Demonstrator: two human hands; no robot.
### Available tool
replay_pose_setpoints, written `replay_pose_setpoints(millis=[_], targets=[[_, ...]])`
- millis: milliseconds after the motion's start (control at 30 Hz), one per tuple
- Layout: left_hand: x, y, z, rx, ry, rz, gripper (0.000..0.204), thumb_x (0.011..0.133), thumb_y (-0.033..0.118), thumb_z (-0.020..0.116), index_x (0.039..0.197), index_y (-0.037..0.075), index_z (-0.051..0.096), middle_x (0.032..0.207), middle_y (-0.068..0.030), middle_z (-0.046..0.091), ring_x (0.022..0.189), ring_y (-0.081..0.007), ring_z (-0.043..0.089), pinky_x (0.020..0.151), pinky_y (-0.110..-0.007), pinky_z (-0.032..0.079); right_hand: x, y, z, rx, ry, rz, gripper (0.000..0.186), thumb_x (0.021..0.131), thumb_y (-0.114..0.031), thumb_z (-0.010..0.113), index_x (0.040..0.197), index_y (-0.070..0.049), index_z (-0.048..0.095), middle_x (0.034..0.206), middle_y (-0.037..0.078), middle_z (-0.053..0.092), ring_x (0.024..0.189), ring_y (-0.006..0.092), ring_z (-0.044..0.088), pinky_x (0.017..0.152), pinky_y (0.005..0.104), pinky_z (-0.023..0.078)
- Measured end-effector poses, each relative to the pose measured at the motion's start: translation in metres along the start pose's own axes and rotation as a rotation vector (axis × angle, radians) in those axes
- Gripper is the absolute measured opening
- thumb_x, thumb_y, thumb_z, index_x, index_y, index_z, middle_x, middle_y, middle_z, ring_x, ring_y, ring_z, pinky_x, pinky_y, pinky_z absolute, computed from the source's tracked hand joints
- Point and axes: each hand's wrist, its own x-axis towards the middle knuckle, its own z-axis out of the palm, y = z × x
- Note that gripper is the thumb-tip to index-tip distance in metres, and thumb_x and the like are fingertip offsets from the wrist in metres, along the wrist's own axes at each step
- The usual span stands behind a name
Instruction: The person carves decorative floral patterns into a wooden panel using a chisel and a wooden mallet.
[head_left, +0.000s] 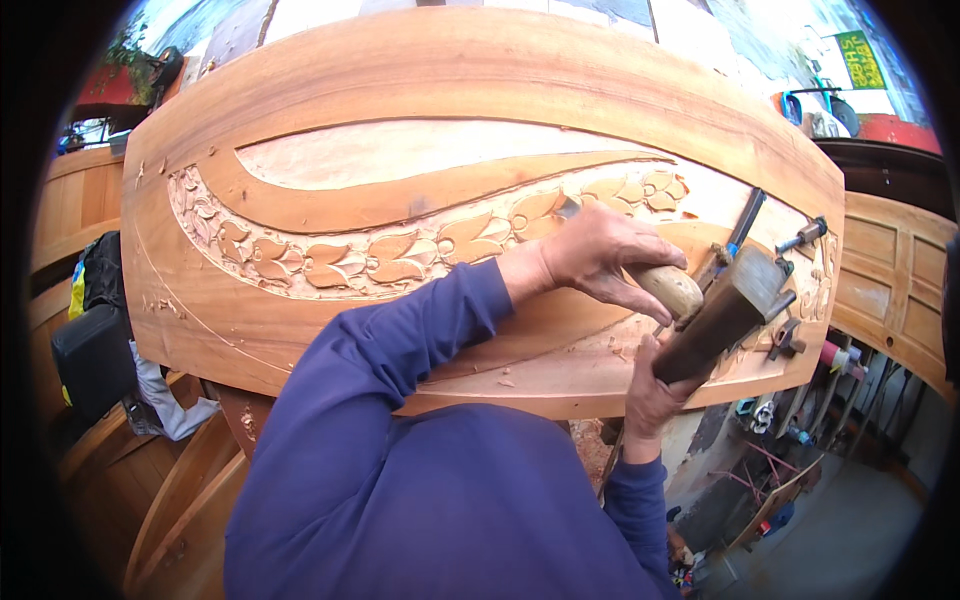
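Observation:
My left hand (610,255) is over the right part of the carved wooden panel (450,130), closed round a chisel with a pale rounded wooden handle (668,292); its blade tip is hard to make out beyond my fingers. My right hand (660,375) grips a long dark wooden block, like a mallet (725,315), raised beside the chisel handle. A band of carved flower relief (330,260) runs across the panel, with shavings lying on it. Several carving tools, including a blue bar tool (745,220), lie on the panel at the right.
A panelled wooden door (890,280) stands at the right, with more panels (80,195) at the left. A dark padded bag or seat (88,365) and grey cloth sit left of the workpiece. Rods, small tools and a leaning board (780,500) are below right.

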Motion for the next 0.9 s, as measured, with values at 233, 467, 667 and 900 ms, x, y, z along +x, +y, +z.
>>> replay_pose_setpoints(millis=[233,467,667,900], targets=[[0.002,0.037,0.021,0.228,0.174,-0.109,0.057,0.080,0.064,0.083,0.110,0.016,0.075,0.067,-0.0022,0.060,0.052,-0.0203,0.062,0.045,-0.035,0.046,-0.004,-0.008,-0.027,-0.061,0.090,0.149,0.077,0.092,-0.002,0.074,0.157,-0.002,0.032,0.125,0.012,0.061,0.108,0.0196,0.063,0.096,0.0365,0.052],[0.035,-0.023,0.047,0.356,0.301,-0.233,0.055,0.083,0.065,0.078,0.099,0.012,0.073,0.073,-0.0078,0.065,0.065,-0.0264,0.068,0.054,-0.038,0.052,0.045,-0.017,-0.036,-0.018,0.038,0.120,0.079,0.091,-0.002,0.075,0.157,-0.005,0.031,0.118,0.011,0.063,0.103,0.0185,0.062,0.097,0.0371,0.051],[0.028,-0.020,0.036,0.386,0.266,-0.248,0.055,0.079,0.061,0.083,0.099,0.011,0.075,0.077,-0.0079,0.069,0.067,-0.0253,0.071,0.057,-0.036,0.054,0.076,-0.022,-0.035,-0.002,0.007,0.120,0.073,0.091,-0.003,0.076,0.152,-0.004,0.037,0.124,0.013,0.061,0.110,0.0216,0.061,0.103,0.0388,0.048],[0.014,-0.002,0.022,0.263,0.209,-0.193,0.059,0.068,0.051,0.095,0.107,0.010,0.078,0.080,-0.0080,0.072,0.066,-0.0239,0.071,0.057,-0.032,0.055,0.090,-0.019,-0.022,-0.038,0.048,0.060,0.072,0.091,-0.006,0.078,0.151,-0.001,0.038,0.122,0.012,0.063,0.110,0.0200,0.061,0.099,0.0357,0.051]])
